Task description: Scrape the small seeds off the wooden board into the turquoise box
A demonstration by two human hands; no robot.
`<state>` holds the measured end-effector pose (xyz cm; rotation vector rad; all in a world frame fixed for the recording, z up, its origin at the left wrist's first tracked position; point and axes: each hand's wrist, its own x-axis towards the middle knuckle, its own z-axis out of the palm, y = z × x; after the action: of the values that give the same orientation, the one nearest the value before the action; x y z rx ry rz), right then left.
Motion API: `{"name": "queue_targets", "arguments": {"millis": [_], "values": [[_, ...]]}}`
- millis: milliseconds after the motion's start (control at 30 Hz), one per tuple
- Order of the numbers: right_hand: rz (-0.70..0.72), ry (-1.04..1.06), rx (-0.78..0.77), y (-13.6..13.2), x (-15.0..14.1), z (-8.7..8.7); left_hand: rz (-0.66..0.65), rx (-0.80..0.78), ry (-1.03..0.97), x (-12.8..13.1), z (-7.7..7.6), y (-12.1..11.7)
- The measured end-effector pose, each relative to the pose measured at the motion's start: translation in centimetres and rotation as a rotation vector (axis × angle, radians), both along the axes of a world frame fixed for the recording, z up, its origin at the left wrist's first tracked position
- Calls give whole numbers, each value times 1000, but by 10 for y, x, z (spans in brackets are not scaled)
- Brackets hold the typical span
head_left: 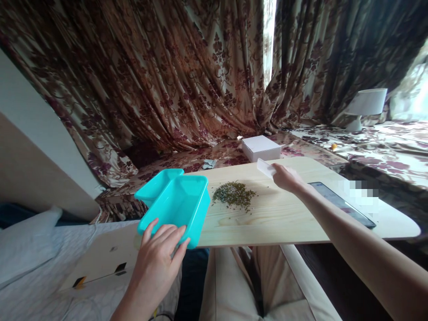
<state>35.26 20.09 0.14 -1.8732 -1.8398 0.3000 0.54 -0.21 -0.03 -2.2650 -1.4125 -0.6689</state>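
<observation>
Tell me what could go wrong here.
The loose green-brown bits lie uncontained on the table, so a brisk stroke might scatter them. The left hand holds the turquoise bin at its near end, so it might slip. The right forearm crosses beside the tablet and could nudge it.

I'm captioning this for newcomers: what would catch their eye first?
Probably the bright turquoise tub at the left end of the table, gripped by the left hand. Next, the greenish granules spread right of it, then the flat white piece in the right hand.
</observation>
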Motion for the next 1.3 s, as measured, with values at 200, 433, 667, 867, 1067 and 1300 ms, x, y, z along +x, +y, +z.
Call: {"name": "queue_targets", "arguments": {"millis": [200, 433, 667, 867, 1067, 1300], "values": [[-27, -180, -14, 0, 4, -4, -14, 6, 7, 2, 7, -3], [-96, -271, -36, 7, 25, -2, -12, 25, -15, 4, 10, -5], [-25, -310, -52, -4, 2, -9, -27, 20, -13, 1, 7, -4], [83, -313, -40, -8, -38, -11, -19, 41, -1, 2, 9, -5], [143, -300, -16, -2, -54, -12, -22, 60, -8, 0, 9, -6], [180, -286, 15, 17, -65, -12, -23, 72, -12, -5, 22, -4]]}}
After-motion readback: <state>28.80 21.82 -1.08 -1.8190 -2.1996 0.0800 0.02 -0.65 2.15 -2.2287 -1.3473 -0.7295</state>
